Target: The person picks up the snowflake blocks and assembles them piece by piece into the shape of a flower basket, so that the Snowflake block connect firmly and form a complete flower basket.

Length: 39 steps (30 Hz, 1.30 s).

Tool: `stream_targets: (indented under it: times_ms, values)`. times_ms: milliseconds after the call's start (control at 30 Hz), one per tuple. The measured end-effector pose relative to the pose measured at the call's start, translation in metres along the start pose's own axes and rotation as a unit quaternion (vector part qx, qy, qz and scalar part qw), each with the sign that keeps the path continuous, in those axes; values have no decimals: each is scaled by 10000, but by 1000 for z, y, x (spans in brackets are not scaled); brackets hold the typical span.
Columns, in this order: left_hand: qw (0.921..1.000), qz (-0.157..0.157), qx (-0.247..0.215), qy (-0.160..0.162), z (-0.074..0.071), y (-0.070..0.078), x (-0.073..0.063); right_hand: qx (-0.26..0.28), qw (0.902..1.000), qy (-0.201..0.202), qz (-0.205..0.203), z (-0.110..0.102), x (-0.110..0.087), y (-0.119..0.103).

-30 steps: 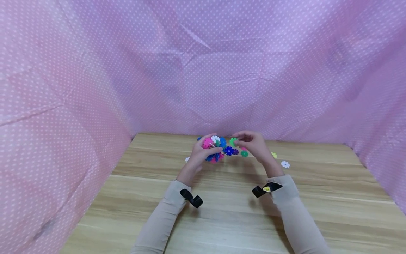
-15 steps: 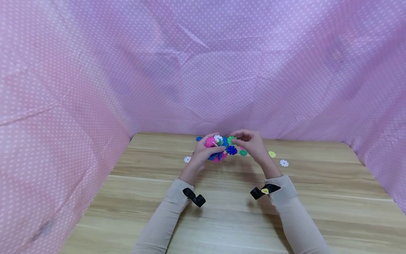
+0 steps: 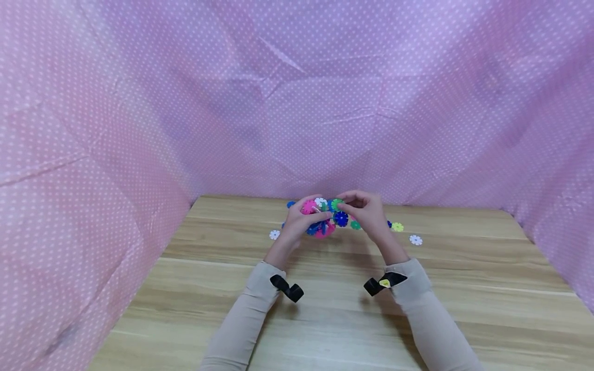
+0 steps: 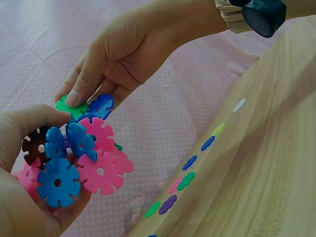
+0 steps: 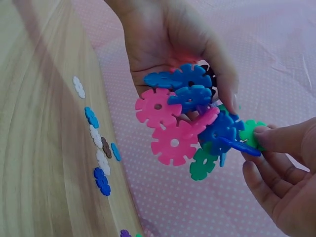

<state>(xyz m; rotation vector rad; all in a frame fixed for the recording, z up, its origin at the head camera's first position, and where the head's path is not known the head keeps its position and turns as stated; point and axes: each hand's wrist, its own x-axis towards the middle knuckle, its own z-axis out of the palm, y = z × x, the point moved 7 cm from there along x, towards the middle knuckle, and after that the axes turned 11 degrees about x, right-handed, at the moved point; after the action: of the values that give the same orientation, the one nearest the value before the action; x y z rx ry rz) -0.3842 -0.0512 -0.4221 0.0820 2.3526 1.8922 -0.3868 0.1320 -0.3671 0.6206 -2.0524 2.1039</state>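
My left hand (image 3: 297,222) grips a cluster of interlocked plastic snowflake discs (image 5: 174,142), held up above the table's far part. Pink, light blue, dark blue, green, white and dark brown discs show in it. In the left wrist view, the left thumb lies over the cluster's near side and its fingers pass behind. My right hand (image 3: 369,212) pinches a bright green snowflake disc (image 5: 251,130) between thumb and fingers, right at the cluster's edge. Next to it, a dark blue disc (image 3: 341,219) juts from the cluster. The slots where green meets the cluster are hidden.
Loose discs lie along the wooden table's (image 3: 325,319) far part: a white one (image 3: 416,240) and a yellow one (image 3: 397,226) at right, another white disc (image 3: 275,234) at left, several more between. Pink dotted cloth (image 3: 297,129) hangs around the table's back and sides.
The left hand has moved slightly right with the cluster. The right hand has brought the green disc slightly left, so the gap between disc and cluster has closed.
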Motion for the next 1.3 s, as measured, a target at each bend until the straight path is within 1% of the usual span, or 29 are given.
stream_targets:
  times_ms: [100,300,433,600,833,1033,1100,1167,1300]
  values:
    - [9999,107,66,-7,-1,3,0,58,9999,106,-48,1,-1,0]
    - [9992,339,221,29,-5,9,1,45,9997,182,-175,5,-2,1]
    - [9989,387,280,-3,-7,10,1,127,9993,218,-268,6,-4,3]
    - [9990,325,292,-12,-8,10,0,209,9985,238,-436,7,-4,5]
    - [9991,341,210,110,-9,11,1,423,9981,177,-422,8,-2,9]
    - [9997,247,0,77,-7,12,0,637,9968,216,-437,9,-1,9]
    - [9998,202,-48,66,-7,12,-1,596,9970,247,-436,9,-2,8]
    - [9999,126,-17,15,-7,11,0,470,9978,246,-386,9,-2,8]
    - [9995,-115,24,-309,-5,6,2,324,9989,324,-122,6,-2,12]
